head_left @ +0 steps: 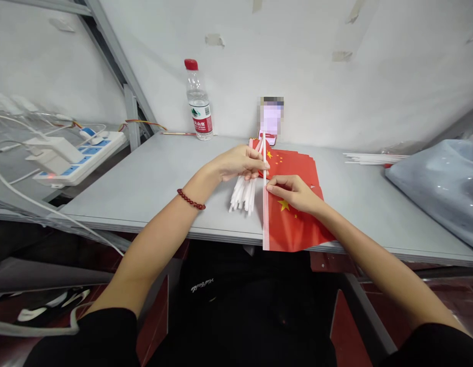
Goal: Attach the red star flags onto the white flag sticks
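My left hand (242,162) is closed round a thin white stick (264,148) held upright. The stick's lower end meets the top of the white sleeve along the left edge of a red flag (293,232) with yellow stars. My right hand (292,191) pinches that flag at the sleeve's top corner. The flag's lower part hangs past the table's front edge. Behind it lies a pile of red flags (303,163). Beneath my left hand is a bundle of white sticks (243,196); its upper part is partly hidden by the hand.
A water bottle (200,114) and a phone (272,117) stand by the wall. To the left, a power strip (83,158) holds chargers and cables. At right lie more white sticks (374,159) beside a grey-blue plastic bag (443,181). The grey table (144,188) ends close in front of me.
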`<move>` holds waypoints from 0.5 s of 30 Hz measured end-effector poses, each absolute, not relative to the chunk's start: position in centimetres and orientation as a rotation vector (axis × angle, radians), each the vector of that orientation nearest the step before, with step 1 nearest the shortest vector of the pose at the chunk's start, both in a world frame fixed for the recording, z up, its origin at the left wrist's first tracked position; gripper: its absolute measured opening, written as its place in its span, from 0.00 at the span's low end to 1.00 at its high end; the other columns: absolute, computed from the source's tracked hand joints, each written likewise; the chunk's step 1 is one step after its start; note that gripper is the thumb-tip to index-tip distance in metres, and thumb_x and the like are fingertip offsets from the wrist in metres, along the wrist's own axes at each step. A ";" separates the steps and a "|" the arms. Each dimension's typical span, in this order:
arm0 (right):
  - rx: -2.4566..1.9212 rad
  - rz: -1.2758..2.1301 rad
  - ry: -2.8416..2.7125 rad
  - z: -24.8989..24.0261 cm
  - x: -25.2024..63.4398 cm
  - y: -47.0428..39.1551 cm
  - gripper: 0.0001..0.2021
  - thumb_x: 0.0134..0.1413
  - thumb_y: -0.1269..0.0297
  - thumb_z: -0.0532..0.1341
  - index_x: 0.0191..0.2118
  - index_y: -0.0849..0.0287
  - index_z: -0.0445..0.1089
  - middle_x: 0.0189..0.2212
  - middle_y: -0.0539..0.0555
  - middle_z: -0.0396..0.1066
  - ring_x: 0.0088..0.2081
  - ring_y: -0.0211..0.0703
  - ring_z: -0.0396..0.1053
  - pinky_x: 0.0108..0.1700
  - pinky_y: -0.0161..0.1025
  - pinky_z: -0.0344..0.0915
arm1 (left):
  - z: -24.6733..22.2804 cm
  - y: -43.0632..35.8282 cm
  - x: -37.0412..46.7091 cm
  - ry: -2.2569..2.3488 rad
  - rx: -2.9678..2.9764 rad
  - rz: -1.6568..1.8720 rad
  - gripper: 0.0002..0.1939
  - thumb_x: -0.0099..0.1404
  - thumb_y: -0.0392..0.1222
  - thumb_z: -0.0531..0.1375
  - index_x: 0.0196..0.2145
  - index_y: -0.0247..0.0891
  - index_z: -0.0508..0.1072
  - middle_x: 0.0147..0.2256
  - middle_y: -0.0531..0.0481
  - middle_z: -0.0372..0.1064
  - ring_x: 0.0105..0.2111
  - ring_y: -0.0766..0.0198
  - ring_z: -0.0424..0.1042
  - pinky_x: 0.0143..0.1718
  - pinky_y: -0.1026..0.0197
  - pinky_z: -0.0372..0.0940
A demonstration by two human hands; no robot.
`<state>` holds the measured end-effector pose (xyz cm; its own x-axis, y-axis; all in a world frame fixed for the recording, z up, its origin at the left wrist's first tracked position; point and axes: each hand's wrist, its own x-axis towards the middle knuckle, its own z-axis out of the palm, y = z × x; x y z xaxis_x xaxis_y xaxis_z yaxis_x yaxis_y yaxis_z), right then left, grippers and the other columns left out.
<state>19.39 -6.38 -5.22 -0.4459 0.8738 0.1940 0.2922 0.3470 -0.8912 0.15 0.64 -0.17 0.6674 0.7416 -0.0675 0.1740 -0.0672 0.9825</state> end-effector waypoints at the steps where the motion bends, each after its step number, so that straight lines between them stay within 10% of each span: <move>1: -1.009 1.102 -1.938 -5.2 19.4 -6.4 0.15 0.59 0.55 0.59 0.29 0.61 0.68 0.22 0.47 0.57 0.24 0.33 0.52 0.27 0.34 0.52 | -0.1 0.7 0.1 0.769 1.586 0.593 0.04 0.57 0.33 0.65 0.26 0.33 0.73 0.21 0.49 0.69 0.18 0.74 0.65 0.18 0.69 0.57; 8: -0.933 1.298 -2.121 -4.6 19.3 -6.6 0.14 0.58 0.56 0.60 0.30 0.62 0.70 0.23 0.48 0.61 0.24 0.32 0.55 0.27 0.34 0.54 | 0.1 1.4 0.1 0.870 1.391 1.171 0.24 0.61 0.31 0.59 0.55 0.38 0.63 0.31 0.50 0.75 0.18 0.75 0.67 0.23 0.69 0.62; 15: -1.000 1.196 -1.990 -5.0 19.4 -6.5 0.14 0.58 0.55 0.61 0.29 0.61 0.69 0.22 0.48 0.60 0.24 0.33 0.55 0.27 0.35 0.53 | -0.5 1.3 0.5 0.901 1.575 1.056 0.23 0.56 0.32 0.63 0.51 0.38 0.70 0.23 0.53 0.71 0.16 0.72 0.65 0.20 0.68 0.60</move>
